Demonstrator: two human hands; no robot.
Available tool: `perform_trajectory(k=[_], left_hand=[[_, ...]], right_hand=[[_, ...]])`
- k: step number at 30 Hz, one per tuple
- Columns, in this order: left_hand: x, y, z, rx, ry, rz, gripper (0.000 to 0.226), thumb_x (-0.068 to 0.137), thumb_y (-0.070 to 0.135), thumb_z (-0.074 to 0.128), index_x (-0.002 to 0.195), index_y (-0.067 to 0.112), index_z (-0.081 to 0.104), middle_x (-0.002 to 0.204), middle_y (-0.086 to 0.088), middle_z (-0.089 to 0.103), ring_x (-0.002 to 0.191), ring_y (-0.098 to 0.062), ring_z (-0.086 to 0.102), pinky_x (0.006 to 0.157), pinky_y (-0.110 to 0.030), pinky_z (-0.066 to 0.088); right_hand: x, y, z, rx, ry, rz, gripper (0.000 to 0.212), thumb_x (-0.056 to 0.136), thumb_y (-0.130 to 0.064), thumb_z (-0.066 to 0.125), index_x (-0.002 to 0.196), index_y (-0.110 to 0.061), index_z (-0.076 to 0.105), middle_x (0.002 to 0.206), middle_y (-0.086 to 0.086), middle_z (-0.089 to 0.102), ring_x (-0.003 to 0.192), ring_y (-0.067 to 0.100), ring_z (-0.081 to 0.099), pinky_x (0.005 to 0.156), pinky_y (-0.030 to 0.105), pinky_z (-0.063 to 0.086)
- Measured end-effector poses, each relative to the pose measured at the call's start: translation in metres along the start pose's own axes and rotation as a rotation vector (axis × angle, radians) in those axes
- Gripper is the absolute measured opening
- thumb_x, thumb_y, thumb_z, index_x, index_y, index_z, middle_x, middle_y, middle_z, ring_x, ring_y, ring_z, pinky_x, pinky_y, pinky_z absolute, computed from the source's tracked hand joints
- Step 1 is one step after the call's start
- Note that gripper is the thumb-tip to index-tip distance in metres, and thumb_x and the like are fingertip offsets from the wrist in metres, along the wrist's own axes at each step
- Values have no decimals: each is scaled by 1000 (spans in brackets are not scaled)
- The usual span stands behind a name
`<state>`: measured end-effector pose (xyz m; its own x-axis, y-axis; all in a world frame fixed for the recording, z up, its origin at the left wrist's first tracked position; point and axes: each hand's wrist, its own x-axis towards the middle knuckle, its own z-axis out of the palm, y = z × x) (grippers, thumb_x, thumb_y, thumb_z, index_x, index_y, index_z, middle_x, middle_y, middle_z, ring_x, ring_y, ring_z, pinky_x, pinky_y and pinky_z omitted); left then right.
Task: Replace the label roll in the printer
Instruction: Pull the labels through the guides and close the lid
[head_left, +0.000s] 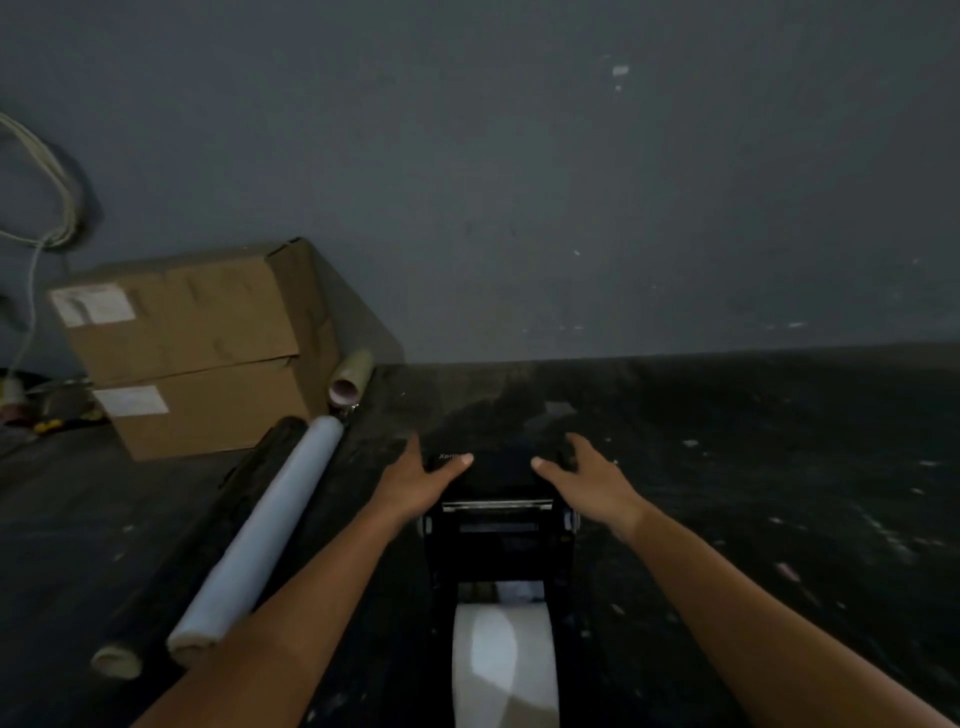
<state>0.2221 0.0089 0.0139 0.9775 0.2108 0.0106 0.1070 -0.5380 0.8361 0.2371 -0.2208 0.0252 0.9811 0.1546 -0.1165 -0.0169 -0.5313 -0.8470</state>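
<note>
Head view: both hands' relaxed fingers (457, 461) rest on the printer (501, 519) lid.

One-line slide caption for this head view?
Both hands, left hand and right hand, rest on black printer behind white label roll.

One black printer (501, 525) and one white label roll (505, 660) sit on the bench. Two hands — left (415, 480), right (592, 480). Two stacked cardboard boxes (192, 343), two long film rolls (260, 540) — one clear, one dark — and one short cardboard tube (350, 382).
</note>
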Motion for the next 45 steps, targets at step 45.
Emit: perform_trajectory(k=[45], left_hand=[[-109,-18,1,-230,-24,29,99,76,56,69,152,25,13,155,-5,35,140,-24,36,113,-44,35]], right_hand=[[-146,61,86,-126,262,-63,15,92,-19,53,106,-23,56,97,2,64,76,5,56,61,12,38]])
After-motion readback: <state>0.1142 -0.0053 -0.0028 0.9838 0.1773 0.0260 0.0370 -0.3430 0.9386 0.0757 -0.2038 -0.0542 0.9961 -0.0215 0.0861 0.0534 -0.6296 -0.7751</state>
